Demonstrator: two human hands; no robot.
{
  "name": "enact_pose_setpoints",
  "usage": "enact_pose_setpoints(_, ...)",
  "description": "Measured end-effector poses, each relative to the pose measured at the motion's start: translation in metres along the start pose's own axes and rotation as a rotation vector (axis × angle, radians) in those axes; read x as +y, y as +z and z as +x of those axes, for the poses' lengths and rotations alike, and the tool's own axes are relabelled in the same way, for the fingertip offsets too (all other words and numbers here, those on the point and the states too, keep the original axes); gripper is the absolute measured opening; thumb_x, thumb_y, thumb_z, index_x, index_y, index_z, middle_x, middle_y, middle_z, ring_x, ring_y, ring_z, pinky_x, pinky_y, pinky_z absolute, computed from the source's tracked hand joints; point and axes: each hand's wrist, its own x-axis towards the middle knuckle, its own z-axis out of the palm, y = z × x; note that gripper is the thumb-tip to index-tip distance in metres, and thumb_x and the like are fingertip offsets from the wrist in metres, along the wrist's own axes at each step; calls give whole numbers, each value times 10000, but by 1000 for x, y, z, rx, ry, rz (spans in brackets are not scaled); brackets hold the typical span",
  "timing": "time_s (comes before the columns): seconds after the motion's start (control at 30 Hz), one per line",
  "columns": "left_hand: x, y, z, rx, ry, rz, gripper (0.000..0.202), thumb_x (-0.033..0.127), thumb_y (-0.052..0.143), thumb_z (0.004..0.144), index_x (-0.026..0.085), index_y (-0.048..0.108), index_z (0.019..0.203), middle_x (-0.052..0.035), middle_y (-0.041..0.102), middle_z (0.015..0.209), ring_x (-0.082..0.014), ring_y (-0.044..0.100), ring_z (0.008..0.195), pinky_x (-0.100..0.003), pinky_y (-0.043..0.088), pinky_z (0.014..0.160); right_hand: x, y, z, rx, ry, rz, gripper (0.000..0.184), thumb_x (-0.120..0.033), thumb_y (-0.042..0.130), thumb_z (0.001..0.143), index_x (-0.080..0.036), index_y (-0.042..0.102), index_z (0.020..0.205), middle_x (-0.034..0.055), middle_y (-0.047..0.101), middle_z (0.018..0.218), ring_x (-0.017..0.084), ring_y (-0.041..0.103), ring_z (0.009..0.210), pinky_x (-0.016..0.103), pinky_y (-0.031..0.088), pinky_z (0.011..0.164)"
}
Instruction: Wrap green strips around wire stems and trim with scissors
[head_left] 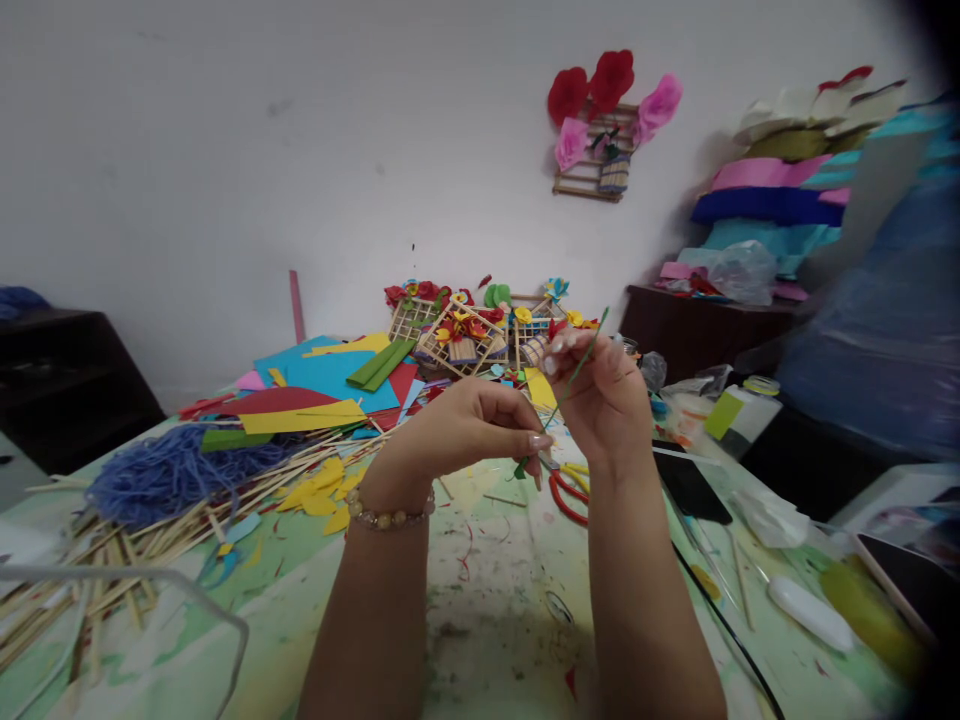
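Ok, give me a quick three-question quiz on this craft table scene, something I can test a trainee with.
1. True or false: the left hand and the right hand both pinch the thin green stem.
2. What lies on the table right under the hands? A) red-handled scissors B) a hammer C) a teacup
3. Fill in: the bead bracelet sits on the ___ wrist.
Key: 1 true; 2 A; 3 left.
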Motion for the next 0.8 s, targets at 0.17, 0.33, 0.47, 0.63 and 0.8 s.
enact_pose_setpoints(0.17, 0, 1, 1, 6, -5, 11, 209, 293, 732, 704, 107, 639, 692, -34, 663, 620, -106, 618, 606, -226, 492, 612, 1, -2, 0, 34, -36, 11, 204, -373, 694, 716, -225, 579, 637, -12, 531, 692, 122, 494, 655, 297, 449, 649)
enact_pose_setpoints(0.33, -4, -3, 2, 8, 18, 48, 163, 254, 696, 745, 104, 643, 711, -44, 674, 650, -103, 616, 629, -219, 490, 629, -1, -3, 0, 58, -30, 29, 276, -323, 714, 686, -208, 491, 572, -29, 477, 637, 111, 464, 611, 287, 424, 619)
enact_pose_setpoints(0.47, -3, -3, 1, 8, 17, 64, 155, 248, 695, 749, 107, 644, 710, -41, 673, 649, -100, 616, 631, -213, 488, 632, -6, 0, -1, 16, -37, 61, 269, -300, 709, 706, -210, 494, 573, -37, 463, 621, 108, 481, 609, 291, 431, 653)
enact_pose_setpoints(0.63, 2, 2, -1, 7, 6, 39, 140, 234, 700, 743, 110, 645, 708, -37, 675, 643, -103, 624, 624, -211, 490, 623, -8, 1, -2, -66, -45, 51, 199, -376, 661, 758, -230, 591, 643, -4, 521, 726, 146, 541, 787, 342, 450, 809)
enact_pose_setpoints(0.8, 4, 2, -2, 27, 10, 56, 133, 222, 698, 742, 105, 648, 702, -37, 677, 636, -96, 618, 616, -198, 482, 613, -4, 0, -4, -37, -27, 2, 237, -388, 671, 743, -231, 568, 599, -7, 501, 682, 146, 508, 730, 344, 454, 758)
